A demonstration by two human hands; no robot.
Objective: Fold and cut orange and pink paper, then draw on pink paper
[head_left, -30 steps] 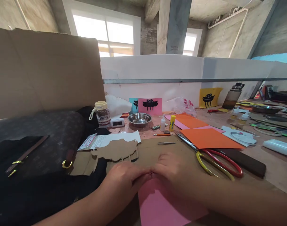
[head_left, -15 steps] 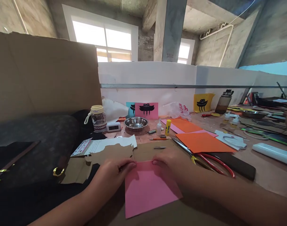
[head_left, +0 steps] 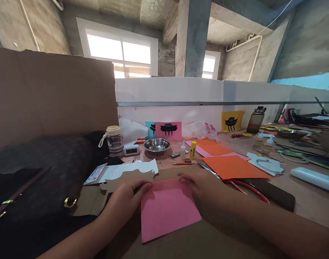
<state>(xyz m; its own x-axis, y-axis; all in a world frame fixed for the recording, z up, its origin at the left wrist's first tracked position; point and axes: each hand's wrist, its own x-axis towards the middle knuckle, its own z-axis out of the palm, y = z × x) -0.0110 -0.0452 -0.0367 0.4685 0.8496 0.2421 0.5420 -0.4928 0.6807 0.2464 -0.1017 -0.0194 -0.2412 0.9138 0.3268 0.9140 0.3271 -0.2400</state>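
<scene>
A pink sheet of paper point(head_left: 167, 212) lies low in front of me over brown cardboard point(head_left: 223, 233). At its far left corner, the thumb and fingers of my left hand point(head_left: 132, 194) pinch the edge. My right hand point(head_left: 199, 187) grips the far right part of the same edge. The sheet looks flat, its near edge slanting up to the right. Just beyond my hands are a pencil point(head_left: 183, 163), a yellow glue stick point(head_left: 193, 150) and a small white bottle point(head_left: 183, 151). Scissors with red handles point(head_left: 254, 190) lie partly behind my right forearm.
Orange sheets point(head_left: 234, 167) lie to the right, near a dark flat case point(head_left: 277, 194). A metal bowl point(head_left: 157, 145), a jar-like cup point(head_left: 115, 140) and a small clock point(head_left: 131, 150) stand at the back. A dark bag point(head_left: 45, 183) fills the left side. A person's hand point(head_left: 328, 140) shows at far right.
Both hands have shifted the pink sheet slightly away from me and to the left, still gripping its far edge. The view has tilted up a little.
</scene>
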